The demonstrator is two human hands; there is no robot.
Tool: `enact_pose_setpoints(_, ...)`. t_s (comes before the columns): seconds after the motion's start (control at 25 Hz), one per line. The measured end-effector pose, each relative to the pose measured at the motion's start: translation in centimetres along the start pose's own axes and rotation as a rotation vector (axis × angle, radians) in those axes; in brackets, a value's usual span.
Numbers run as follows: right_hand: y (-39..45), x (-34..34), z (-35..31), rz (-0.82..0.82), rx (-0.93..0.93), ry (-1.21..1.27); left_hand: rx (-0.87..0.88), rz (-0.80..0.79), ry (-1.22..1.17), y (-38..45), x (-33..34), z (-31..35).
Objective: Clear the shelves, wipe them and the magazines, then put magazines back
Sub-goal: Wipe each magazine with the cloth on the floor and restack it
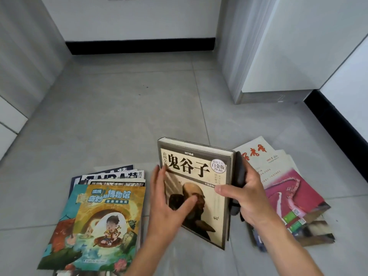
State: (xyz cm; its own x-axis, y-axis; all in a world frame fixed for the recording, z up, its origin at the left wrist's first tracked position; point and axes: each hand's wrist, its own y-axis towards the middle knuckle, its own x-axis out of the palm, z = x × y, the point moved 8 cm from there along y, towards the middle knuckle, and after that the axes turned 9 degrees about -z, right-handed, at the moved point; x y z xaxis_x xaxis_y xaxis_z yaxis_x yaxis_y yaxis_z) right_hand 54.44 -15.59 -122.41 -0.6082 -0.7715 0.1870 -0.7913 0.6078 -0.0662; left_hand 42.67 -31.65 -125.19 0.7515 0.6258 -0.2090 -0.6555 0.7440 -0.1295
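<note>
A thick beige book [199, 176] with large black characters and a portrait on its cover is held tilted above the floor. My left hand [169, 204] grips its left edge, thumb across the cover. My right hand [245, 196] presses a dark grey cloth [240, 176] against the book's right edge, its thumb lying on the cover. A fanned stack of magazines [105, 214] with a colourful cartoon cover on top lies on the floor to the left. A second pile of magazines [288, 188], topped by a pink and white cover, lies to the right, partly behind my right hand.
The grey tiled floor [123, 120] stretches ahead to a white wall with a black skirting board [139, 45]. A tall white and grey cabinet [268, 56] stands at the back right. Pale panels [18, 76] run along the left edge.
</note>
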Motion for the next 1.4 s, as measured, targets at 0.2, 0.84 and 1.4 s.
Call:
enact_pose_setpoints(0.2, -1.1, 0.6, 0.5, -0.337, 0.090, -0.096, -0.256, -0.102, -0.552, 2.0, -3.2, -3.6)
enact_pose_setpoints(0.84, -2.4, 14.0, -4.1, 0.111, -0.483, -1.286, 0.182, -0.142, -0.142, 3.7, -2.9, 3.0)
enact_pose_setpoints(1.4, -1.6, 15.6, -4.2, -0.022, -0.432, -1.263, 0.178, -0.149, -0.080, 4.0, -4.1, 3.2)
